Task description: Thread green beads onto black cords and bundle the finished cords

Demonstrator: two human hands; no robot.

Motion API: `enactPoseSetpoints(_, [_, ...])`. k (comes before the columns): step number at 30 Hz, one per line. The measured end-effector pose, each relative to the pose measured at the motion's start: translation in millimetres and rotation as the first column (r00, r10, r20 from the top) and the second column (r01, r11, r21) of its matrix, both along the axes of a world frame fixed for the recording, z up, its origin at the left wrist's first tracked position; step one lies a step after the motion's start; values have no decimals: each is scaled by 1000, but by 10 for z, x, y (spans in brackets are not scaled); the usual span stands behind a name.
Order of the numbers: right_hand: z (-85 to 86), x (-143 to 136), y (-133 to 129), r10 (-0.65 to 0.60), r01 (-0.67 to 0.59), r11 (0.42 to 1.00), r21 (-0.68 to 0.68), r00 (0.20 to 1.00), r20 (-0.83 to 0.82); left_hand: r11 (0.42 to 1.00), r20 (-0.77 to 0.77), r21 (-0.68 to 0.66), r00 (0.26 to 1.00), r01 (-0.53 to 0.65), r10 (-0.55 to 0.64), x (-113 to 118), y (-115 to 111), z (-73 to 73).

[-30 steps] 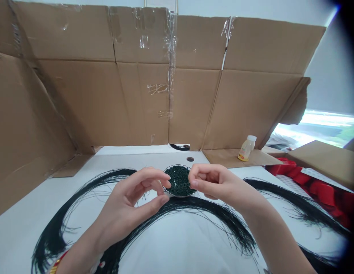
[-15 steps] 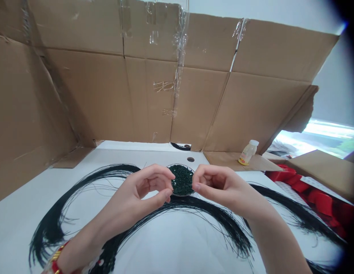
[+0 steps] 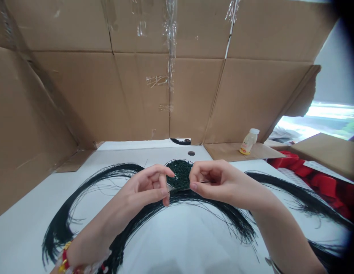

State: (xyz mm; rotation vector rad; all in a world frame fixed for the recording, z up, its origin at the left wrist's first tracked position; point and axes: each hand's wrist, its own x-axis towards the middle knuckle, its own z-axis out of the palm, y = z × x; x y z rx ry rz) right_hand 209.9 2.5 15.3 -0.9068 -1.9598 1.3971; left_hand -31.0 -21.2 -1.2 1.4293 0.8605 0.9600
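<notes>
My left hand (image 3: 150, 184) is closed in a pinch, thumb against a bent finger, with the index finger held out above. At its tips shows a thin dark thread, very faint, running toward the other hand. My right hand (image 3: 211, 179) pinches the dark thread (image 3: 208, 182) between thumb and curled fingers; a short piece shows inside the palm. Just behind the hands sits a round dish of dark green beads (image 3: 179, 173), partly covered by the fingers. Below them a curved bundle of dark strands (image 3: 222, 211) lies across the white table.
More dark strand bundles lie at left (image 3: 61, 217) and right (image 3: 294, 196). Cardboard walls (image 3: 137, 95) stand behind and at the left. A small white-capped bottle (image 3: 247, 144) stands on a cardboard flap. Red items (image 3: 322, 186) fill a box at the right edge.
The camera view has tilted down slightly. My left fingers have bent further at the tips, and a dark thread now shows in my right hand.
</notes>
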Motion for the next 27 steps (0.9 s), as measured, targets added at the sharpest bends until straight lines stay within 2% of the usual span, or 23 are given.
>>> enactPoseSetpoints(8, [16, 24, 31, 30, -30, 1000, 1, 997, -66, 1000, 41, -14, 999, 19, -19, -5, 23, -30])
enactPoseSetpoints(13, [-11, 60, 107, 53, -53, 999, 7, 993, -107, 969, -52, 239, 996, -55, 69, -54, 31, -24])
enactPoseSetpoints(19, [-71, 51, 176, 90, -96, 995, -29, 983, -158, 880, -48, 472, 998, 48, -29, -63, 35, -92])
enactPoseSetpoints(22, [-85, 29, 182, 82, -92, 994, -52, 983, -166, 852, -47, 518, 997, 74, -58, -49, 52, -113])
enactPoseSetpoints(27, [-80, 0, 167, 82, -94, 993, -67, 983, -162, 856, -26, 513, 998, 65, -60, -52, 76, -122])
